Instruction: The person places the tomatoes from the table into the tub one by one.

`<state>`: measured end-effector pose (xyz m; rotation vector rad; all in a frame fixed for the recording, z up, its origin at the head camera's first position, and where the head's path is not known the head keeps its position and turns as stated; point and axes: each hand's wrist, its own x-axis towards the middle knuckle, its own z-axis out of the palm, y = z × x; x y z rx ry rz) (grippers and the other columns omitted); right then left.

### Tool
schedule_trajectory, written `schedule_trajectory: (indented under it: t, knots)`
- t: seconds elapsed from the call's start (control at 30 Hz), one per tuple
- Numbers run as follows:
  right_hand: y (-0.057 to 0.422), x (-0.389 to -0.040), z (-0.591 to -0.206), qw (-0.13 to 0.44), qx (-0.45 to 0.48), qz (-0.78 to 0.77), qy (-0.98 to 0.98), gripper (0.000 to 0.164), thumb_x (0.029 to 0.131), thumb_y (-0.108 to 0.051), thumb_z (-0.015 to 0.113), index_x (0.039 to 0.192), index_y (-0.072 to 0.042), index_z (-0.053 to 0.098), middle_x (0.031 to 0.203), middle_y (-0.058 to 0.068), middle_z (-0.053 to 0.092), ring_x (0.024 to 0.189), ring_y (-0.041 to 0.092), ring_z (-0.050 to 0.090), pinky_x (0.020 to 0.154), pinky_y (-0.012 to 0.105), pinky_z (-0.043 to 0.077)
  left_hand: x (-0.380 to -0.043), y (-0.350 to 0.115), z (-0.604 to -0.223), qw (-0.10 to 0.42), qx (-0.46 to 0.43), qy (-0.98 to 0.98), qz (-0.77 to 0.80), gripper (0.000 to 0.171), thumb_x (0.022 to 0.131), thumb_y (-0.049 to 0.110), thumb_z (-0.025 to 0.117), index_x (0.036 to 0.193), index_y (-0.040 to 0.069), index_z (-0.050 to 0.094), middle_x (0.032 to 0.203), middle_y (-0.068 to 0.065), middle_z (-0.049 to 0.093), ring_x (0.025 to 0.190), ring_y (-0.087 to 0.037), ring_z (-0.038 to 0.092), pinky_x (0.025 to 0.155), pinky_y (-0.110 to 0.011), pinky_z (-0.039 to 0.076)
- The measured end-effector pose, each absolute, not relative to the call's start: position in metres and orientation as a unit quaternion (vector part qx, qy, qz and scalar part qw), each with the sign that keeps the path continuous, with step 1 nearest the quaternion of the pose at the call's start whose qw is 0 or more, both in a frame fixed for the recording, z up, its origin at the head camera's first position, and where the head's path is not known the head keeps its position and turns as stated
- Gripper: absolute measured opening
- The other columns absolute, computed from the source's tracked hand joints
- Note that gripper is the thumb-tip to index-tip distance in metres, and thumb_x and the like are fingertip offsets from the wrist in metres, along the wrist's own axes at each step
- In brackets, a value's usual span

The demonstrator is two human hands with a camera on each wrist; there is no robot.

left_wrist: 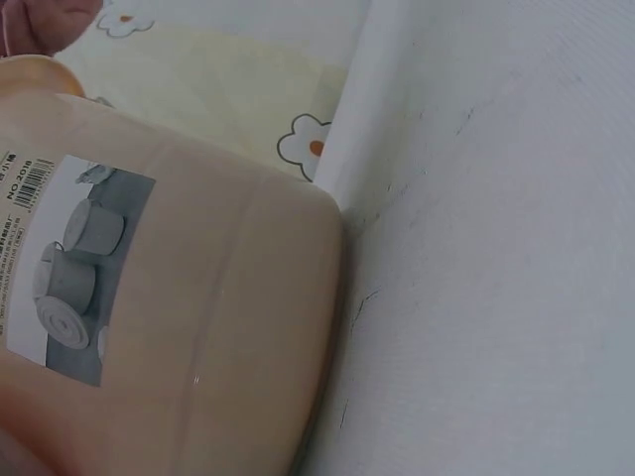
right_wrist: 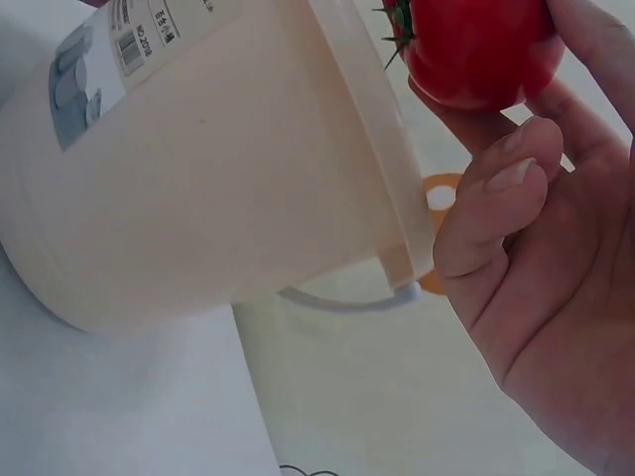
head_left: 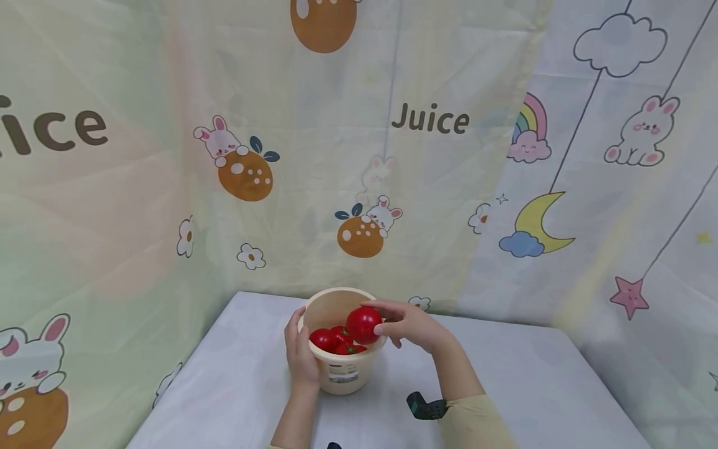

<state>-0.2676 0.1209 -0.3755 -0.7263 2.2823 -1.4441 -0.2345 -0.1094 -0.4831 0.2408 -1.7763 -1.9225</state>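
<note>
A cream plastic bucket (head_left: pixel 361 371) stands upright on the table, with several red tomatoes (head_left: pixel 323 340) inside. My left hand (head_left: pixel 303 357) grips its left side, fingers near the rim and thumb toward the front. Over the right part of the opening, my right hand (head_left: pixel 414 325) holds a red tomato (head_left: pixel 363 325) between thumb and fingers. The right wrist view shows that tomato (right_wrist: pixel 481 45) with its green stem end facing the bucket (right_wrist: pixel 248 178). The left wrist view mostly shows the bucket's wall (left_wrist: pixel 258 307) and its picture label (left_wrist: pixel 84 268).
The white table (head_left: pixel 505 380) reaches back to a printed cloth (head_left: pixel 432 187) that hangs behind and at the sides. A pale handle (right_wrist: pixel 352 303) hangs off the bucket's rim. A black device (head_left: pixel 426 407) sits by my right wrist.
</note>
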Motion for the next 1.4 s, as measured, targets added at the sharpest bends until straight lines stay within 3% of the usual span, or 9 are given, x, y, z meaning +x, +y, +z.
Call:
schedule_trajectory:
  t: [0.2,0.43,0.6,0.8,1.03,1.2,1.4]
  knots:
    - [0.101,-0.271,-0.372,0.156,-0.220,-0.495,0.826,0.059,0.080,-0.042,0.078,0.135,-0.038,0.058,0.128,0.001,0.063,0.085,0.030,0.063,0.062,0.034,0.057,-0.234,-0.109,-0.483,0.252,0.084,-0.651,-0.711,0.044,0.100,0.024,0.048,0.142,0.034,0.041,0.146,0.005,0.042,0.134,-0.020,0.041,0.105,-0.057,0.046]
    - [0.078,-0.273,-0.371,0.129,-0.194,-0.456,0.859,0.060,0.077,-0.042,0.081,0.133,-0.040,0.059,0.126,0.001,0.063,0.094,0.024,0.061,0.067,0.034,0.058,-0.234,-0.109,-0.482,0.253,0.081,-0.651,-0.711,0.045,0.100,0.025,0.047,0.144,0.031,0.040,0.146,0.007,0.041,0.133,-0.018,0.041,0.108,-0.056,0.044]
    - [0.066,-0.278,-0.373,0.135,-0.194,-0.437,0.868,0.057,0.078,-0.041,0.080,0.131,-0.041,0.060,0.125,0.001,0.064,0.088,0.028,0.063,0.066,0.035,0.058,-0.232,-0.109,-0.482,0.253,0.085,-0.654,-0.708,0.044,0.100,0.028,0.048,0.143,0.035,0.040,0.145,0.009,0.042,0.133,-0.017,0.041,0.107,-0.055,0.044]
    - [0.056,-0.282,-0.376,0.153,-0.195,-0.429,0.868,0.056,0.077,-0.038,0.082,0.129,-0.044,0.061,0.121,-0.001,0.064,0.096,0.029,0.061,0.067,0.037,0.060,-0.232,-0.111,-0.482,0.249,0.084,-0.653,-0.711,0.044,0.100,0.029,0.050,0.142,0.038,0.040,0.147,0.008,0.041,0.135,-0.018,0.040,0.108,-0.055,0.044]
    - [0.048,-0.281,-0.378,0.169,-0.224,-0.430,0.858,0.046,0.087,-0.038,0.072,0.132,-0.035,0.062,0.128,-0.002,0.065,0.100,0.037,0.063,0.067,0.041,0.060,-0.232,-0.110,-0.482,0.250,0.082,-0.649,-0.714,0.043,0.100,0.034,0.046,0.143,0.034,0.041,0.147,0.008,0.040,0.137,-0.019,0.038,0.111,-0.058,0.039]
    - [0.047,-0.281,-0.380,0.162,-0.213,-0.432,0.861,0.043,0.089,-0.037,0.070,0.132,-0.032,0.063,0.121,0.000,0.067,0.085,0.041,0.064,0.064,0.039,0.059,-0.232,-0.110,-0.482,0.255,0.079,-0.646,-0.715,0.042,0.102,0.032,0.042,0.144,0.032,0.041,0.147,0.006,0.041,0.136,-0.019,0.039,0.111,-0.059,0.038]
    - [0.050,-0.280,-0.385,0.139,-0.200,-0.439,0.865,0.037,0.093,-0.036,0.066,0.129,-0.035,0.064,0.111,0.005,0.067,0.066,0.030,0.057,0.060,0.037,0.058,-0.231,-0.111,-0.479,0.254,0.080,-0.645,-0.716,0.042,0.103,0.029,0.037,0.145,0.031,0.041,0.150,0.004,0.039,0.139,-0.021,0.037,0.113,-0.059,0.036]
